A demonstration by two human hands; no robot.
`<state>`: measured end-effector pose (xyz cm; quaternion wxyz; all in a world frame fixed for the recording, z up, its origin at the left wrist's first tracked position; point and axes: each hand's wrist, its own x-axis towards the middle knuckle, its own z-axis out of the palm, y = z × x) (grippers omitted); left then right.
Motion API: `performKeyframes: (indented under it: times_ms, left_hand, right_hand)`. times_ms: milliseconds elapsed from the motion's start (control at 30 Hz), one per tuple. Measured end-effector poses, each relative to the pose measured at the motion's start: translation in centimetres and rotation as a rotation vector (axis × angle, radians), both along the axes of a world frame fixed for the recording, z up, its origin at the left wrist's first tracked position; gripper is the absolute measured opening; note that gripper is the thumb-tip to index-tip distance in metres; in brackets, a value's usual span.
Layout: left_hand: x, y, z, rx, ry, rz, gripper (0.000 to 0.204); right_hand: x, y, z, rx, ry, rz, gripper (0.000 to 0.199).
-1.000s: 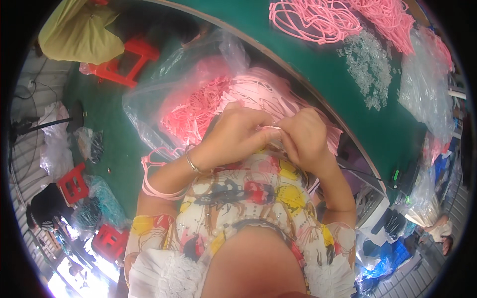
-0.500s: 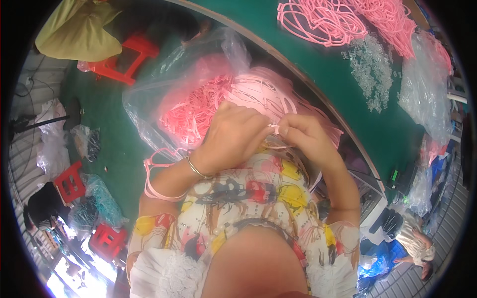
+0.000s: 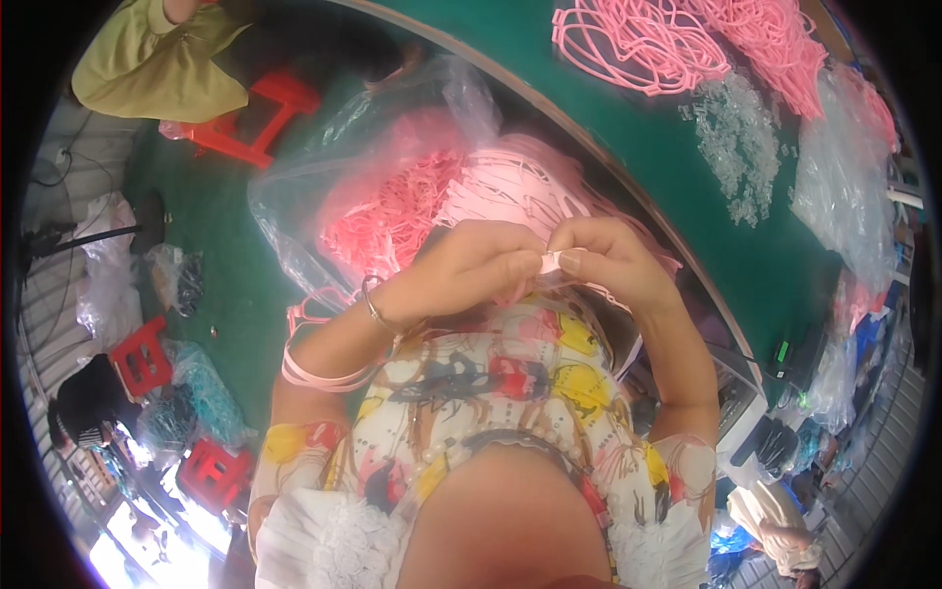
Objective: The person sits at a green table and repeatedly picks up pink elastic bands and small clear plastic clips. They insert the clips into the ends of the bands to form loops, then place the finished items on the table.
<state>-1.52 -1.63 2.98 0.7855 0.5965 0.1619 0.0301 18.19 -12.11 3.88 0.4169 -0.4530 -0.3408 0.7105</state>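
Note:
In front of my chest, a pale pink strap [image 3: 551, 263] is stretched in a short piece between my two hands. My left hand [image 3: 481, 260] pinches one end between thumb and fingers, and my right hand [image 3: 613, 257] pinches the other, the fingertips almost touching. A pink loop [image 3: 319, 379] hangs round my left forearm, beside a bracelet [image 3: 371, 302]. Just beyond my hands lies a bundle of pale pink straps [image 3: 505, 187]. Left of it, a clear plastic bag [image 3: 285, 221] holds many darker pink straps [image 3: 388, 216].
A green table [image 3: 628, 118] with a curved edge runs along my right. On it lie pink strap bundles [image 3: 638, 44], small clear plastic pieces [image 3: 741, 147] and a plastic bag [image 3: 839, 172]. A red stool [image 3: 257, 128] stands near a person in yellow-green clothing [image 3: 157, 74].
My left hand has turned so its thumb shows, and has dropped slightly. My right hand has curled further over the strap. The person at lower right has shifted.

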Motion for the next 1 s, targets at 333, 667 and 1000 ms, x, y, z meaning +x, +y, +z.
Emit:
performKeyframes:
  times_ms: [333, 667, 1000]
  left_hand:
    - [1.1, 0.8, -0.5, -0.623, 0.022, 0.064, 0.026]
    - [3.0, 0.2, -0.5, 0.524, -0.276, 0.645, 0.010]
    - [5.9, -2.0, -10.3, -1.242, -0.015, 0.208, 0.041]
  right_hand:
    - [-1.4, 0.3, -1.5, 0.962, -1.260, -0.221, 0.009]
    - [1.4, 0.5, 2.3, 0.201, -0.454, -0.128, 0.020]
    - [1.2, -2.4, 8.3, 0.570, 0.003, -0.616, 0.034]
